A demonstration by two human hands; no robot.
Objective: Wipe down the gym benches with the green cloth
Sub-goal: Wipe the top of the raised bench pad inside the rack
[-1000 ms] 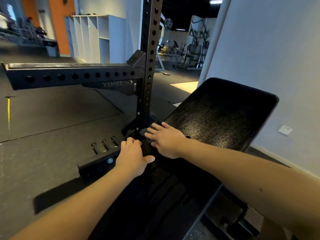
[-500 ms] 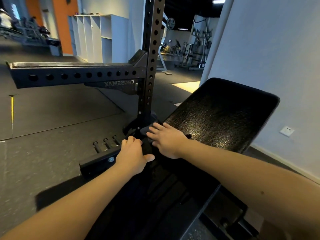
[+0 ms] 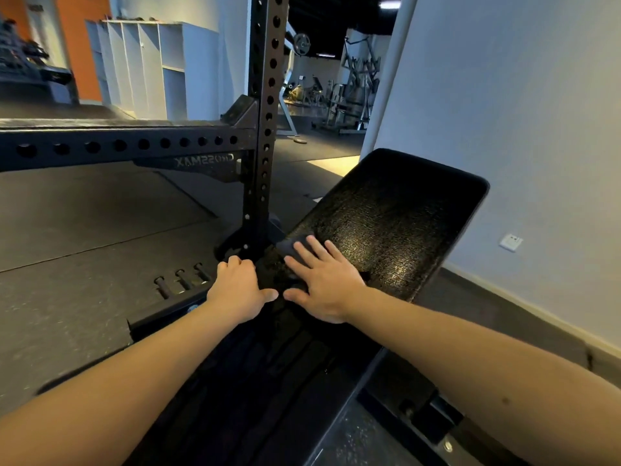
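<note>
A black gym bench fills the middle, its tilted back pad point(image 3: 396, 216) rising to the right and its seat point(image 3: 268, 371) running toward me. A dark cloth point(image 3: 291, 246), its colour unclear in the dim light, lies at the back pad's lower left corner. My right hand point(image 3: 322, 284) presses flat on it with fingers straight and spread. My left hand point(image 3: 237, 287) grips the bench's left edge beside the cloth. Its fingers curl over the side and its thumb lies on top.
A black perforated rack upright point(image 3: 263, 129) stands just beyond my left hand, with a horizontal arm point(image 3: 117, 144) reaching left. Its base plate with pegs point(image 3: 178, 284) lies on the rubber floor. A white wall point(image 3: 521, 129) with a socket point(image 3: 510, 242) runs close on the right.
My right hand's fingers have straightened and spread a little on the cloth. My left hand keeps its hold on the bench edge. The view has shifted slightly.
</note>
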